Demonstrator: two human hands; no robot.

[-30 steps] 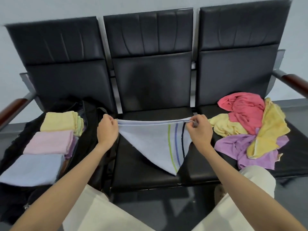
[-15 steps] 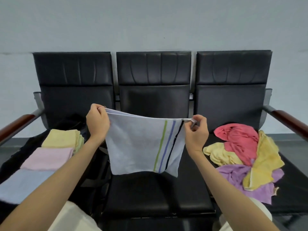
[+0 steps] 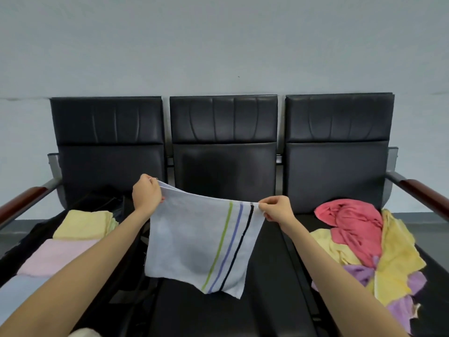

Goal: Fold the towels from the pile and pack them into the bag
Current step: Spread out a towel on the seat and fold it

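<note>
Two bare forearms are seen reaching forward from the bottom corners, and two hands are raised over the middle seat of a three-seat black bench (image 3: 218,310). One pale blue striped towel (image 3: 192,242) is held up between them: its upper left corner is pinched by the left hand (image 3: 146,193), whose fingers are curled over the edge, and its upper right corner is pinched between thumb and fingertips of the right hand (image 3: 277,210). The towel hangs below both grips, spread flat and facing the camera, with its top edge stretched from hand to hand and sloping down toward the right, the left hand being the higher. Its long axis cannot be told, as it looks roughly square; its lowest corner points down over the middle seat, and whether it touches the seat cannot be told. Three stripes are counted near its right side, green, blue and black, running from the top edge down and leftward. To the left, three folded towels are seen lying in a row in an open black bag (image 3: 102,203) on the left seat: a pale blue one (image 3: 17,297) nearest, a pink one (image 3: 56,256) behind it, and a yellow one (image 3: 83,224) farthest. To the right, a loose pile (image 3: 369,249) is heaped on the right seat, in which red, yellow and purple cloths are tangled; their number cannot be counted. Farther back, three padded backrests and two wooden armrests are seen against a plain grey wall (image 3: 218,45).
</note>
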